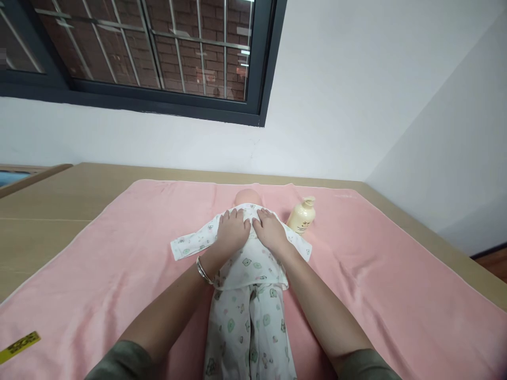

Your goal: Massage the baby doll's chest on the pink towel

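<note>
The doll [247, 274] lies along the 12-to-6 line on the pink towel [119, 274], head at 12 o'clock and trouser legs running down toward 6 between the person's forearms. Both hands rest flat, fingers spread and clamped on nothing, on the chest of its printed shirt: the left hand [233, 229] toward 10 o'clock of the chest, the right hand [270, 229] toward 2, thumbs almost touching at the midline, so both are equally near. One cream pump bottle [301, 215] stands at 2 o'clock just beyond the right hand. Count: one doll, one bottle, one towel, two hands.
</note>
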Tool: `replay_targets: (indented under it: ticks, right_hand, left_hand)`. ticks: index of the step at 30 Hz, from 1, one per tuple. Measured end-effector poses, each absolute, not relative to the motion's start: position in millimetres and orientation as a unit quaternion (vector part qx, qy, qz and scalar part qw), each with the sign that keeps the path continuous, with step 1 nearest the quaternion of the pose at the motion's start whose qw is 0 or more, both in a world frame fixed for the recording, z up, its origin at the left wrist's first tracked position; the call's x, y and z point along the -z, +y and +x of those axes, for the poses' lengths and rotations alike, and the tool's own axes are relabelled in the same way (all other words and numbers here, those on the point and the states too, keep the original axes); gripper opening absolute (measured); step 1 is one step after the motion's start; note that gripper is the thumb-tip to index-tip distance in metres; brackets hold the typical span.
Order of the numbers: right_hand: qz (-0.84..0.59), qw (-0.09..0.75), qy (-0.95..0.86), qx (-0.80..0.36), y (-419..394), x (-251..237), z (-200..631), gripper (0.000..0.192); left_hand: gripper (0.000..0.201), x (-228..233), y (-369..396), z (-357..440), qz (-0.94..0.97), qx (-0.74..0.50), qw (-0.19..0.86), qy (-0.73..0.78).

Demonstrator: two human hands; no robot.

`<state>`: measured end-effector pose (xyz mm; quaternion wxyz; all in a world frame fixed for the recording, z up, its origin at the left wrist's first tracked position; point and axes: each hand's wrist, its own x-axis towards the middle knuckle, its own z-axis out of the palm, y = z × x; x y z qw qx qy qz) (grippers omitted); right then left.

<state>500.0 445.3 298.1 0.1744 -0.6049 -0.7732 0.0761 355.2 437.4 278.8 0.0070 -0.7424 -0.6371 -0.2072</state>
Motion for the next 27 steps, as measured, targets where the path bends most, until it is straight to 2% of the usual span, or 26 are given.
replay_targets:
  ticks: [6, 10, 14, 21, 27]
  right_hand:
    - [-0.577, 0.14, -0.797, -0.107, 447, -305, 507, 0.057]
    - [-0.598, 0.091, -0.795, -0.048, 429, -315, 492, 0.051]
    - [-0.598, 0.052, -0.8, -0.015, 408, -326, 478, 0.043]
    - [-0.6, 0.133, -0.783, -0.098, 429, -323, 495, 0.038]
    - [-0.605, 0.12, -0.784, -0.072, 428, -319, 491, 0.043]
  left_hand:
    - [0.044, -296, 420, 359, -0.724, 0.168, 0.002, -0.669]
    - [0.036, -304, 430, 349, -0.748, 0.177, -0.035, -0.639]
    - [0.037, -303, 441, 341, -0.76, 0.194, -0.061, -0.617]
    - [0.036, -300, 422, 359, -0.78, 0.146, 0.045, -0.607]
    - [0.035, -305, 430, 349, -0.785, 0.172, 0.001, -0.596]
